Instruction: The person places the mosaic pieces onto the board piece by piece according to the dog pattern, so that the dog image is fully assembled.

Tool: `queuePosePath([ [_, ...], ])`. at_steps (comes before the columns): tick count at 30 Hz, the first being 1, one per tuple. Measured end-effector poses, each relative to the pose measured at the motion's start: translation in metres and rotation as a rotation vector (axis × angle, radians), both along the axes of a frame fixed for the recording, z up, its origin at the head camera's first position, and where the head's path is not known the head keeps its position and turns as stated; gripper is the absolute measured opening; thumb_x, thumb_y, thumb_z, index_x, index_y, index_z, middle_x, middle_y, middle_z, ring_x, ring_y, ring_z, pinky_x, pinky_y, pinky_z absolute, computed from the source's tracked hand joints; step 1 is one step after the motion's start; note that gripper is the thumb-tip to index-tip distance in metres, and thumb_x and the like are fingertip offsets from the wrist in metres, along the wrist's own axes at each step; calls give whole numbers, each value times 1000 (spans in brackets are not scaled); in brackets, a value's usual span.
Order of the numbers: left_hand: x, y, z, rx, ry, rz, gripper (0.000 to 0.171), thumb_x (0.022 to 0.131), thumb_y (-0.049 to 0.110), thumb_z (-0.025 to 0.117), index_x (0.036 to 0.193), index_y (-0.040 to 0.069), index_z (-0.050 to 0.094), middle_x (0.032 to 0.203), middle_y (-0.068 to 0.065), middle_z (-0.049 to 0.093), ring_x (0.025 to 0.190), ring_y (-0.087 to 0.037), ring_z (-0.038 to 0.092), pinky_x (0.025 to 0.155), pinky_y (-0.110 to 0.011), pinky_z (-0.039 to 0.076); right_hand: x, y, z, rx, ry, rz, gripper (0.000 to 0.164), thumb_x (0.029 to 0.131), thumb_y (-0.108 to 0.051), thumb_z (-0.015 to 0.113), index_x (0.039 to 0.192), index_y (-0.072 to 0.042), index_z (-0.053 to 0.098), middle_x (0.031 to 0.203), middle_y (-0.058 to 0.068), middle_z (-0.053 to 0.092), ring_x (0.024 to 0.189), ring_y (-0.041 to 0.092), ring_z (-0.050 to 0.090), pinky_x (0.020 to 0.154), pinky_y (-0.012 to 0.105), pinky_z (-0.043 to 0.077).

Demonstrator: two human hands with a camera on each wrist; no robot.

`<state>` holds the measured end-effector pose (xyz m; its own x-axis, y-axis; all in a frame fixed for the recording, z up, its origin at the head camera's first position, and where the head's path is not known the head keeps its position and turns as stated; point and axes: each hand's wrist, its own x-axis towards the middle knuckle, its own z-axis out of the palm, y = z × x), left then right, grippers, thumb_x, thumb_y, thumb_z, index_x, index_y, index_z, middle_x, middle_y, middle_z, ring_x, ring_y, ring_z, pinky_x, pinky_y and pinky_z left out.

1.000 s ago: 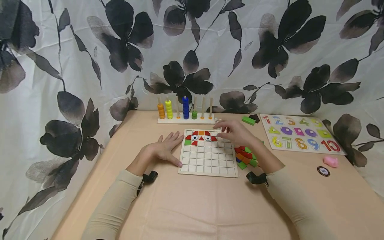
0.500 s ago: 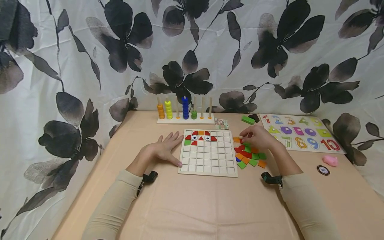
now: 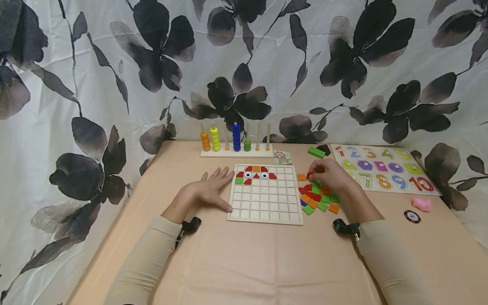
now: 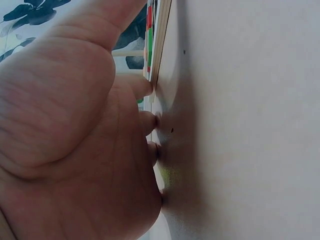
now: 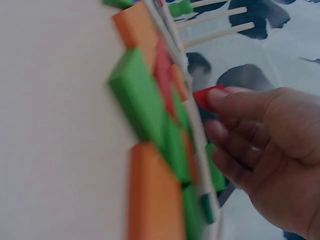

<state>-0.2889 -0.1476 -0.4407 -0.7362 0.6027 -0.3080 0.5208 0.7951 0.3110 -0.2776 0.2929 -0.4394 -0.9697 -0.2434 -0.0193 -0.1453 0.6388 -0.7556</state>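
A pale wooden grid board (image 3: pixel 267 207) lies on the table, its upper rows partly filled with red, orange and green tiles and two eye tiles (image 3: pixel 248 174). My left hand (image 3: pixel 206 188) rests at the board's left edge, fingers spread, thumb touching its lower left side; the left wrist view shows its palm (image 4: pixel 65 115) close up. To the right of the board my right hand (image 3: pixel 329 173) pinches a red tile (image 5: pixel 204 97) between thumb and fingertip. Beneath and beside it spreads a pile of loose tiles (image 3: pixel 314 197) in red, green, orange and blue, partly hidden by that hand.
Behind the board stands a peg stacker (image 3: pixel 236 154) with coloured rings, a small picture card (image 3: pixel 282 157) beside it. Green blocks (image 3: pixel 316 152), a dark piece (image 3: pixel 324 150) and a number puzzle board (image 3: pixel 385 171) lie at right, near a pink figure (image 3: pixel 421 205) and round token (image 3: pixel 412 216).
My right hand has moved from the board's upper right to the tile pile, where a red tile now shows between its fingertips. My left hand has stayed put.
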Motion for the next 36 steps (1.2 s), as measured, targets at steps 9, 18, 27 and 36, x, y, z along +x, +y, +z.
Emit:
queuePosePath([
  [9, 0, 1, 1, 3, 0, -5, 129, 59, 82, 66, 156, 23, 5, 161, -8, -8, 147, -31, -11, 110, -65, -5, 4, -42, 38, -167, 200, 206, 14, 93, -6, 62, 105, -6, 69, 102, 9, 67, 92, 39, 61, 79, 22, 52],
  [18, 2, 1, 3, 14, -15, 1, 128, 60, 80, 68, 156, 23, 4, 161, -7, -9, 147, -31, -12, 110, -65, -6, -15, -97, 35, 2, 185, 320, 15, 90, -11, 67, 104, -16, 71, 96, -2, 69, 86, 24, 60, 76, 29, 53],
  [27, 2, 1, 2, 18, -12, 2, 129, 59, 81, 67, 156, 23, 6, 161, -7, -8, 147, -31, -11, 110, -65, -6, -20, -137, 24, 146, 168, 390, 6, 84, -7, 74, 88, -11, 74, 82, -2, 69, 75, 15, 57, 70, 30, 50],
  [36, 1, 1, 2, 14, -13, 9, 130, 58, 81, 67, 156, 24, 5, 161, -7, -9, 147, -30, -11, 110, -64, -6, -16, -148, 13, 242, 253, 309, 9, 83, -8, 74, 90, -11, 78, 87, -3, 72, 81, 10, 60, 73, 29, 49],
])
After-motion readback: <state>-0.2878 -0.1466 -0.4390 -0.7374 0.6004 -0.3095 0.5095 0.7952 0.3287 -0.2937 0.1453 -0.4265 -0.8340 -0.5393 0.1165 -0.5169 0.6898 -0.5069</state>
